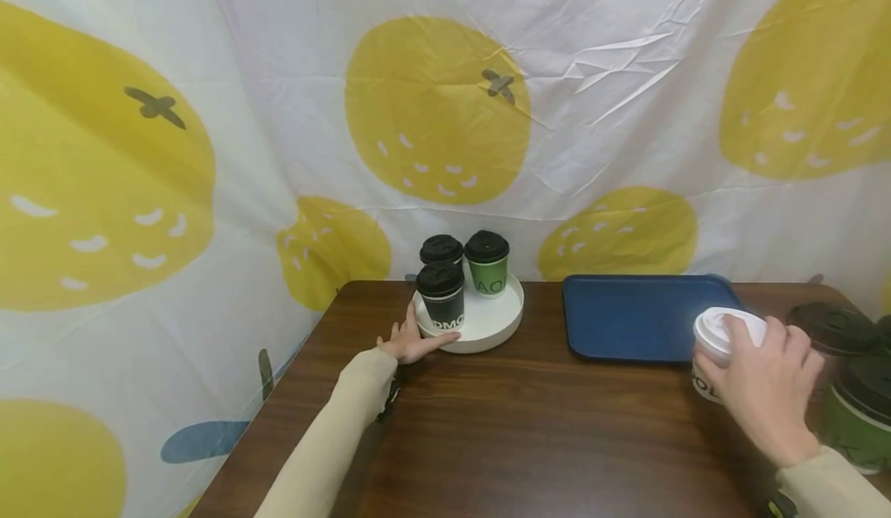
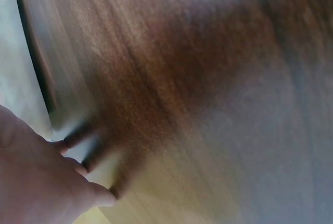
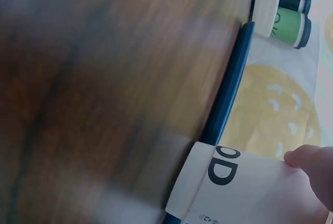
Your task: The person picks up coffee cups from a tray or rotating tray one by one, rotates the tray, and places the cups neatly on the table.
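Note:
My right hand [image 1: 769, 383] grips a white paper cup [image 1: 705, 383] by its white lid [image 1: 727, 331] from above, near the front right corner of a blue tray [image 1: 643, 317]. The right wrist view shows the thumb on the side of the lettered cup [image 3: 250, 187]. With fingers and thumb spread, my left hand [image 1: 414, 342] touches the left front side of a round white tray [image 1: 496, 336]. On that tray stand a black-lidded dark cup [image 1: 445, 309], another behind it [image 1: 442, 250], and a green cup [image 1: 489, 274]. The left wrist view shows the hand [image 2: 47, 177] at the tabletop.
To the right of my right hand stand a large green cup [image 1: 859, 425] with a black lid and another black-lidded cup [image 1: 831, 328], partly hidden. The brown wooden table [image 1: 543, 441] ends at a white curtain [image 1: 292, 116] with yellow fruit prints.

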The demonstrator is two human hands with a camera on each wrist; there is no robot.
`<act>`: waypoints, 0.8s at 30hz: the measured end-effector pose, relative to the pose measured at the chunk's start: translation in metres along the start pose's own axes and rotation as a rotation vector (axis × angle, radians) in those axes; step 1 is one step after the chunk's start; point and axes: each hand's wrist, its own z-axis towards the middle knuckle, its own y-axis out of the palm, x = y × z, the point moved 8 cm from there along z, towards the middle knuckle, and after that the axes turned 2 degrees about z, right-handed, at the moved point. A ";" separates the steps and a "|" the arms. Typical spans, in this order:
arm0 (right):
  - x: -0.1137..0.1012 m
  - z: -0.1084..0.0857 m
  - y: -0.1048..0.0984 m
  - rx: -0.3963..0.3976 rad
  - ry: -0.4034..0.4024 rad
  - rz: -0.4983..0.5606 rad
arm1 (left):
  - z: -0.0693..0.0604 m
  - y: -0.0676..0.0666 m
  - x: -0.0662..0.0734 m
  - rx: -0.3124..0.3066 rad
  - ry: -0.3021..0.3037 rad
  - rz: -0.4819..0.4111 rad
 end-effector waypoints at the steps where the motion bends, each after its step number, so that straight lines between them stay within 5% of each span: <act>1: 0.000 0.000 0.000 -0.001 0.002 -0.004 | 0.000 0.000 0.000 0.001 0.001 0.001; 17: 0.005 0.003 0.000 -0.120 0.059 -0.015 | 0.008 0.002 -0.004 -0.015 -0.005 -0.004; 24: 0.006 0.004 0.001 -0.151 0.087 -0.055 | -0.008 -0.003 0.005 -0.008 0.003 -0.020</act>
